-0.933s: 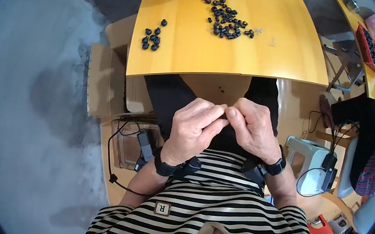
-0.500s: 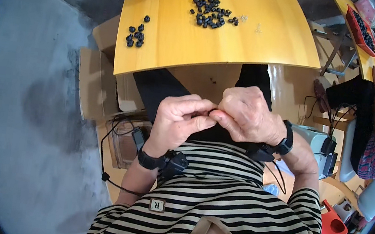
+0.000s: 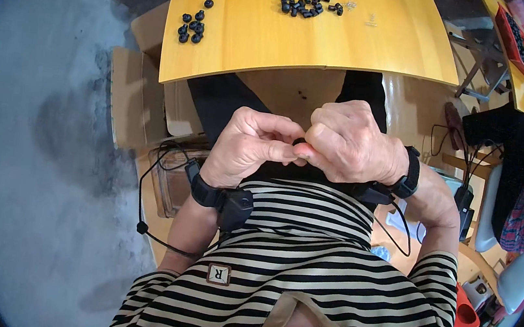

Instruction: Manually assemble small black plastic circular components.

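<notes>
The black piece (image 3: 299, 142) sits at the centre, held between the person's two hands, above the lap and short of the worktop (image 3: 245, 37). The left hand (image 3: 248, 145) pinches it between thumb and fingertips; the right hand (image 3: 356, 145) has its fingers curled in and its thumb pressed against it. Fingers cover most of it, so I can't fairly make out its shape.

I'd judge it light and fairly stiff, perhaps a bit slick, and unlikely to break; being so small, it would be best taken by its outer rim in a fingertip pinch, and it could easily slip down into the lap.

The worktop's near edge curves across at 12 o'clock, with a gap between it and the knuckles. Beyond it, the big cluster (image 3: 305, 0) of black parts lies at 12, some clear bits (image 3: 371, 21) at 1, and the small cluster (image 3: 193, 25) at 10, with a broad stretch of wood between the two clusters. The cardboard box (image 3: 142, 96) stands at 9; a cable (image 3: 147, 195) loops at 8, near the left forearm.
</notes>
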### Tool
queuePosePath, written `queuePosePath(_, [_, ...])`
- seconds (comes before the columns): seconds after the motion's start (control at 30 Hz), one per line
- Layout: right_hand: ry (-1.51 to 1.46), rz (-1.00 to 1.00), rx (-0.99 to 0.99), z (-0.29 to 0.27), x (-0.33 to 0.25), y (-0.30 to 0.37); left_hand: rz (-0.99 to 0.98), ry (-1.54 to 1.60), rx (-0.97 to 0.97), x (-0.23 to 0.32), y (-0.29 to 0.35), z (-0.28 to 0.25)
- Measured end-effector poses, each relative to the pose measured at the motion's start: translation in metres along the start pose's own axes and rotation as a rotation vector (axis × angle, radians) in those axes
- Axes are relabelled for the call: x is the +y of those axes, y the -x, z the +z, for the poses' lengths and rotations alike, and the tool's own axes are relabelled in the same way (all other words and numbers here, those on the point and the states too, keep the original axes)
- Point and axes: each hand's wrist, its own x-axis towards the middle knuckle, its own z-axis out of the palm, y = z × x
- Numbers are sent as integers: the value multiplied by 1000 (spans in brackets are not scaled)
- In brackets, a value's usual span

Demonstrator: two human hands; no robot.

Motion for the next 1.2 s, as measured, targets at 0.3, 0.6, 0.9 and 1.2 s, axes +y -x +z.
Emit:
queuePosePath(0.3, [-345, 533, 39, 8, -2, 10, 653, -802, 334, -1, 2, 26])
queuePosePath(0.6, [-474, 784, 119, 14, -17, 7, 992, -1127, 391, -2, -8, 26])
queuePosePath(0.9, [-172, 337, 84, 4, -6, 7, 745, -991, 283, 10, 0, 32])
queuePosePath(1.2, [-495, 466, 42, 3, -6, 6, 633, -841, 243, 19, 4, 30])
